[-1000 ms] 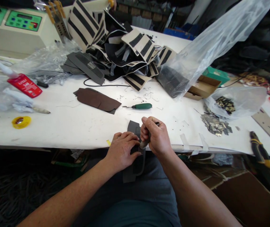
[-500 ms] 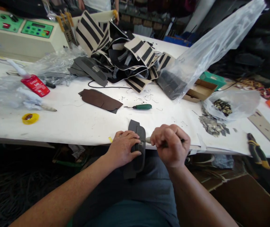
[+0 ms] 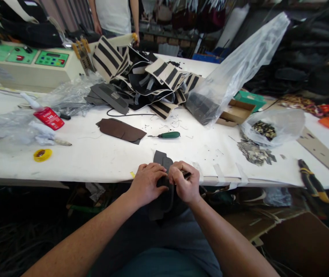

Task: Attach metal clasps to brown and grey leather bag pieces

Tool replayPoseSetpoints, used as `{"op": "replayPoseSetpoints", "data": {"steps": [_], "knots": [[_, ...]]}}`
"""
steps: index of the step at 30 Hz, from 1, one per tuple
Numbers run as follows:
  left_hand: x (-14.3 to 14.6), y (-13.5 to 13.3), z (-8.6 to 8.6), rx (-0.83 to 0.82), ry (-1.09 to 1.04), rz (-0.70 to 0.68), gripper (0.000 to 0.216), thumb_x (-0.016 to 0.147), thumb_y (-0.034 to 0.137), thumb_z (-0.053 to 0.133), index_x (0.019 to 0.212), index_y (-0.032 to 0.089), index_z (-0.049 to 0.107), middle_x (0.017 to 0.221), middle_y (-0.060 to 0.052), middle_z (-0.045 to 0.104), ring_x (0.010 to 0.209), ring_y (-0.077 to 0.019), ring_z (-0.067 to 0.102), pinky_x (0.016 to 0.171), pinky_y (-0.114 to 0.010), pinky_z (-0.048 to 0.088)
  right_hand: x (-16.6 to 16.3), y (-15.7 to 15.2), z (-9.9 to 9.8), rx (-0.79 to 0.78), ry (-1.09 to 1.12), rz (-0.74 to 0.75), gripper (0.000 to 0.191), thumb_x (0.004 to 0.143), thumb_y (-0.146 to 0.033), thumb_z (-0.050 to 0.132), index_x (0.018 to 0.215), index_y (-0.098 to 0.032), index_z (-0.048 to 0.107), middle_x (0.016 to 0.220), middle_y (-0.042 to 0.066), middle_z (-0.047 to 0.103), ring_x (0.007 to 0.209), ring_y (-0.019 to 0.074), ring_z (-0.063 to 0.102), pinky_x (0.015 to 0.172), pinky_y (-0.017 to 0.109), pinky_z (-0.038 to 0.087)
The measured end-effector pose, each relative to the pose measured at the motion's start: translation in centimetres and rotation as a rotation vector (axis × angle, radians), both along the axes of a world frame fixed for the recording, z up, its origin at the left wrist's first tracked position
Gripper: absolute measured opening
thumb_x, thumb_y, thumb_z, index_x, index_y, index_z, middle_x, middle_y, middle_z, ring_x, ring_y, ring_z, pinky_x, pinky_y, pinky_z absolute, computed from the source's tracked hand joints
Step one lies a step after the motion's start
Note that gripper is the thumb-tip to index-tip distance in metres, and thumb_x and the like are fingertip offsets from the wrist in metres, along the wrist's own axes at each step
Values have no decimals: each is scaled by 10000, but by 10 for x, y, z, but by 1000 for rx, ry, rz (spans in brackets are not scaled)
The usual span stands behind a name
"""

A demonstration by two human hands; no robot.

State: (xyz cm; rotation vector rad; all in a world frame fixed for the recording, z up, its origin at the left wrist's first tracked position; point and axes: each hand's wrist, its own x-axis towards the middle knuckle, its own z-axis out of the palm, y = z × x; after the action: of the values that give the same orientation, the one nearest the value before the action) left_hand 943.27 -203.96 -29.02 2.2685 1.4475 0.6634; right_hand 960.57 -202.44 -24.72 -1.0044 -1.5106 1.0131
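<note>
Clearly, in the head view, the dark grey leather-like panel (image 3: 160, 157) lay across the near edge of the white-topped table (image 3: 86, 165), its lower end above the person's lap and its long axis running roughly from 12 to 6 o'clock. The left hand (image 3: 148, 182) was nearer, reaching over it from 9 o'clock, thumb and fingers parted upon it; whether they pinched its underside I could not tell. The right hand (image 3: 185, 181) stood at its 3 o'clock edge, curled tightly round a dark object (image 3: 186, 175), mostly hidden. Beyond, at 12 o'clock, lay a green-handled tool (image 3: 168, 135); at 11, a brown panel (image 3: 122, 130).
</note>
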Motion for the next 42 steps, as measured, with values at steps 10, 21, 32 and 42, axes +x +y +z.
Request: {"op": "replayPoseSetpoints", "data": {"steps": [10, 21, 32, 42], "knots": [[11, -23, 11, 115, 74, 39, 305, 867, 368, 779, 1128, 218, 736, 1249, -89, 735, 1159, -308, 636, 962, -509, 403, 44, -68, -54, -733, -251, 83, 397, 808, -518, 671, 992, -166, 669, 616, -51, 535, 496, 118, 463, 479, 240, 392], [-1, -68, -1, -331, -299, 64, 405, 799, 343, 787, 1177, 202, 758, 1074, -108, 764, 1033, -320, 652, 966, -467, 455, 63, 32, 35, -445, -915, 861, 291, 695, -235, 758, 973, -195, 832, 770, -13, 748, 657, 142, 624, 582, 213, 427], [25, -50, -36, -741, -896, 495, 442, 837, 600, 677, 884, 163, 729, 724, -19, 714, 628, -180, 619, 595, -272, 454, 29, 58, 43, 133, -405, -109, 185, 895, -341, 721, 791, -189, 725, 729, -3, 676, 670, 135, 581, 656, 266, 452], [37, -39, -41, -804, -988, 566, 473, 811, 613, 702, 773, 142, 703, 621, -6, 620, 551, -143, 511, 539, -257, 361, -12, 48, 23, -315, 471, 61, 352, 879, -406, 780, 695, -202, 560, 513, -79, 449, 417, 83, 439, 429, 227, 393]]}}
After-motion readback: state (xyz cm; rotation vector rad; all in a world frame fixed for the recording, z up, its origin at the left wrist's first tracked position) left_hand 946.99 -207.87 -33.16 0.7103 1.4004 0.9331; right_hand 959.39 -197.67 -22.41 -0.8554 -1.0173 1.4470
